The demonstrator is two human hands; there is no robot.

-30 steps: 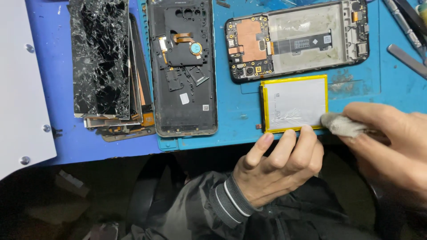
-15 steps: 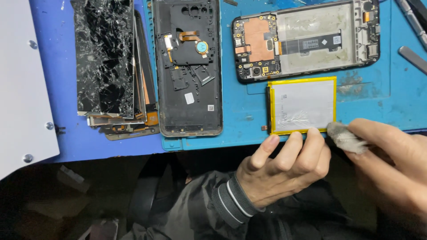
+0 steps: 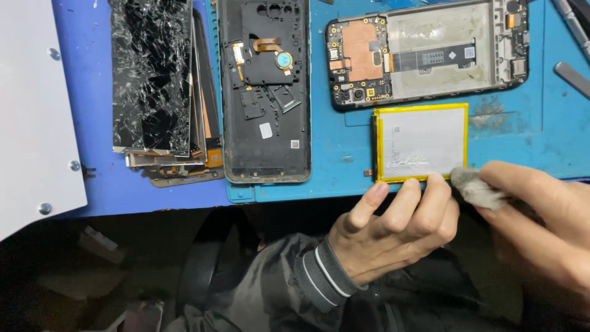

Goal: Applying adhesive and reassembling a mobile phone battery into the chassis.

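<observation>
Battery (image 3: 424,142) cleaning is under way: it is steadied at its near edge by left-hand fingers (image 3: 402,200) while a grey wad (image 3: 476,186) is pinched by right-hand fingers (image 3: 522,184), so wiping likely calls for light strokes.

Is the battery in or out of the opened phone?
Out. The yellow-edged battery lies flat on the blue mat below the opened phone, whose battery bay shows bare.

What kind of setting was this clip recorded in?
Most likely a phone repair bench. On the blue work mat lie an opened phone frame with its circuit board exposed, a stack of cracked screens and a loose battery, which the left hand steadies while the right hand holds a grey wad.
</observation>
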